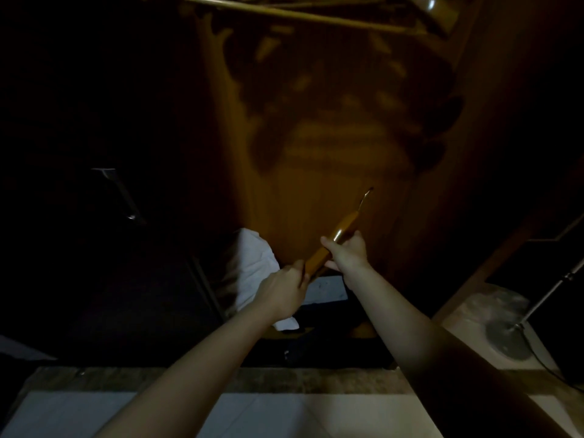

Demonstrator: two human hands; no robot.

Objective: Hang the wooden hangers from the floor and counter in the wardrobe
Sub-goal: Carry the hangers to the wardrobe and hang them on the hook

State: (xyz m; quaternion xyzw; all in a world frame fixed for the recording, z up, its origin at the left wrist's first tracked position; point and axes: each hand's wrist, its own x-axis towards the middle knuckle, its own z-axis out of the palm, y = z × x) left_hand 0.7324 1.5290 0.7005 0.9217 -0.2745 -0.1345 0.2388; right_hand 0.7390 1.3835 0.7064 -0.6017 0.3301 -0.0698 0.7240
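Single head view, downward and forward into the wardrobe (316,184)

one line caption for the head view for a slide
Both hands, left hand and right hand, hold a wooden hanger inside a dim wardrobe, below hangers already up.

Golden-brown wood is seen on the hanger (331,245), tipped by a dull metal hook. The wardrobe back panel (316,191) is warm orange-brown, mottled with dark shadow patches. White cloth (256,263) and pale floor tiles (259,415) are noted below.
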